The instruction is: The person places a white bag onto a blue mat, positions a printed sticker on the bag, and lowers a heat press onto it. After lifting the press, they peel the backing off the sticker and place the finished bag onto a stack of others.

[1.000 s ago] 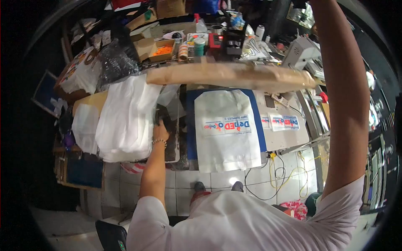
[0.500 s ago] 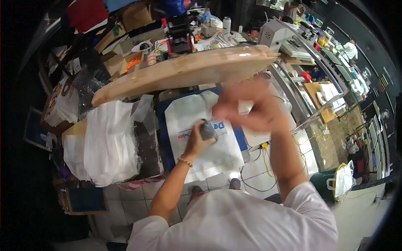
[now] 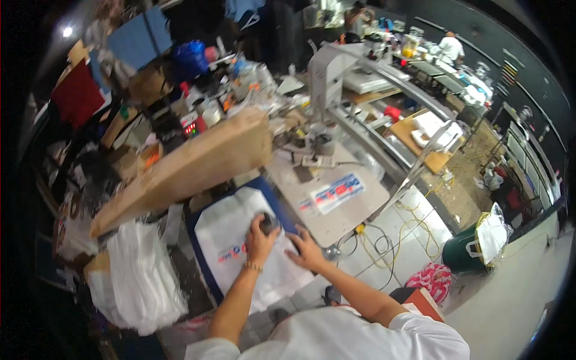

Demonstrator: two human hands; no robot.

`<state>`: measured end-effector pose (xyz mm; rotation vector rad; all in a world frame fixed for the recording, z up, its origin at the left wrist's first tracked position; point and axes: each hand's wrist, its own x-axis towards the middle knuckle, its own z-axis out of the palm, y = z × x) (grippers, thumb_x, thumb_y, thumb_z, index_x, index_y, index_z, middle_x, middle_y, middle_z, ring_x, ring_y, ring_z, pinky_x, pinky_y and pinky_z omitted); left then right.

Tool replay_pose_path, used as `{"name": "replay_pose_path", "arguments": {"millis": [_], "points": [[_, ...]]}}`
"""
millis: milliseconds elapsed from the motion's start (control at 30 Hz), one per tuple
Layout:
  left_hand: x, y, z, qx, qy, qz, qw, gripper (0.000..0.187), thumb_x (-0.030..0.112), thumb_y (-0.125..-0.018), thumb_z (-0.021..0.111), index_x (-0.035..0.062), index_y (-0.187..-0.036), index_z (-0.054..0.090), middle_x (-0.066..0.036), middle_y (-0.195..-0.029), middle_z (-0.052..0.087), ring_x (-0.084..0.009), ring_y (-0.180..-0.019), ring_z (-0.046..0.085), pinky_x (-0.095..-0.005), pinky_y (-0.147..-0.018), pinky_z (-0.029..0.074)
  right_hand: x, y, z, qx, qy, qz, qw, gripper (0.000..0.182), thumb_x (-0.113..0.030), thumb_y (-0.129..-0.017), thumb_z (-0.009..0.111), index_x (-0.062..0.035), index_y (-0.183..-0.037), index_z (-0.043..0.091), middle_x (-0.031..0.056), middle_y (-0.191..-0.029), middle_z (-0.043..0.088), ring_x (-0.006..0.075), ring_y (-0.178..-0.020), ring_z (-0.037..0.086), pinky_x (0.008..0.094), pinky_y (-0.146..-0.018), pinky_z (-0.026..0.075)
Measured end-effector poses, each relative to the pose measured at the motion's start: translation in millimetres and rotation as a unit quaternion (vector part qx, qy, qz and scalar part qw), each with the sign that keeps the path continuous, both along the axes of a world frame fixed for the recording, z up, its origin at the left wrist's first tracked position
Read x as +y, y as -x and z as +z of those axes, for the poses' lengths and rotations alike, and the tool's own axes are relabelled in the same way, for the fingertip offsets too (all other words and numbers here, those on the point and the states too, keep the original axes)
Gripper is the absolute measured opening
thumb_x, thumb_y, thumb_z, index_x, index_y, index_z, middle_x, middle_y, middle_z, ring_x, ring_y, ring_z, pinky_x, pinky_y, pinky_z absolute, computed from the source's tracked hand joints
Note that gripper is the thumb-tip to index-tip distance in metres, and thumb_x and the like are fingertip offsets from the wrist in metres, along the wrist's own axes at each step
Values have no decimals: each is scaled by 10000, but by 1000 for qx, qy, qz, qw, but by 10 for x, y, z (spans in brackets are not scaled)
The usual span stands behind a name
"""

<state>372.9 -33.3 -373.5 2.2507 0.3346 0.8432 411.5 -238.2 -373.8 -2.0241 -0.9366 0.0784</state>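
Observation:
My left hand (image 3: 258,243) grips a dark rounded object (image 3: 270,224), whose kind I cannot make out, over a white sheet with cut corners (image 3: 282,282). The sheet looks like a flat bag and lies on a blue board (image 3: 198,231). Red and blue print (image 3: 230,254) shows on it, partly covered by my left hand. My right hand (image 3: 307,249) rests with fingers apart at the sheet's right edge and holds nothing.
A thick tan panel (image 3: 186,171) slants up just beyond the blue board. Stacked white bags (image 3: 144,270) lie at the left. To the right, a printed strip (image 3: 338,192) sits on a pale table (image 3: 360,216), beside a metal frame (image 3: 414,174). Cables (image 3: 393,240) cross the tiled floor.
My right hand has come down from beside the tan panel to the sheet's right edge. My left hand still grips the dark object. The view has turned to the right.

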Motion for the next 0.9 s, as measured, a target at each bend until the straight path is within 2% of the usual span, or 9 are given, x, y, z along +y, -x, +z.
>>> {"name": "replay_pose_path", "arguments": {"millis": [67, 167, 300, 367, 400, 433, 567, 700, 900], "points": [[-73, 81, 157, -58, -38, 2, 998, 742, 205, -733, 920, 6, -1308, 495, -264, -1245, 635, -442, -1125, 635, -475, -987, 508, 16, -42, -137, 12, -26, 12, 1000, 644, -331, -887, 768, -157, -1454, 518, 281, -1515, 388, 480, -1284, 531, 488, -1056, 485], [62, 148, 293, -42, -2, 145, 989, 802, 223, -724, 931, -9, -1331, 462, -262, -1234, 630, -431, -1131, 626, -477, -987, 505, -32, 13, -40, 20, -17, 9, 1000, 630, -327, -899, 754, -212, -1468, 508, 267, -1515, 388, 467, -1271, 545, 477, -1031, 505], [47, 861, 185, 75, -2, 47, 996, 851, 180, -688, 943, -3, -1344, 433, -264, -1310, 554, -408, -1199, 568, -451, -1076, 439, 0, -8, -54, -25, -7, 21, 999, 582, -324, -931, 714, -282, -1482, 532, 281, -1537, 360, 473, -1270, 544, 476, -1023, 513], [396, 1277, -34, 14, 75, 139, 987, 884, 174, -677, 946, -7, -1366, 422, -253, -1312, 556, -396, -1182, 579, -451, -1075, 444, -13, -12, -5, -24, 4, 41, 999, 540, -320, -950, 681, -337, -1476, 558, 308, -1538, 345, 485, -1285, 531, 476, -1038, 510], [601, 1450, 22, -1, -98, 223, 970, 852, 201, -681, 936, -42, -1340, 455, -221, -1237, 601, -391, -1142, 608, -466, -1038, 475, 3, -29, -16, -25, 1, 37, 999, 540, -320, -950, 681, -337, -1476, 558, 308, -1538, 345, 485, -1285, 531, 476, -1038, 510], [787, 1578, 24, -12, -58, 258, 964, 882, 178, -677, 928, -44, -1376, 439, -244, -1285, 589, -406, -1186, 592, -459, -1076, 451, 14, -37, -53, -61, 10, 40, 997, 531, -320, -952, 672, -339, -1471, 564, 310, -1538, 343, 485, -1287, 530, 475, -1043, 509], [505, 1271, 290, 60, -24, 188, 980, 917, 148, -678, 916, -30, -1432, 424, -254, -1413, 562, -416, -1292, 558, -456, -1110, 433, 20, -27, -101, -106, 32, 38, 993, 507, -322, -960, 647, -348, -1461, 577, 319, -1539, 338, 489, -1302, 517, 476, -1062, 501], [-194, 459, 325, 27, -55, 38, 997, 869, 167, -690, 918, 43, -1423, 469, -245, -1367, 598, -439, -1250, 582, -474, -1062, 468, -1, -6, -50, -83, 33, 40, 995, 499, -323, -960, 646, -341, -1455, 581, 329, -1539, 335, 501, -1319, 499, 482, -1074, 490], [106, 985, 298, 34, -37, 93, 994, 837, 191, -694, 918, 9, -1393, 494, -239, -1311, 629, -428, -1177, 627, -468, -1015, 498, -7, -8, -13, -17, 5, 52, 998, 472, -292, -951, 673, -251, -1418, 617, 386, -1518, 345, 534, -1371, 414, 524, -1145, 392]]}}
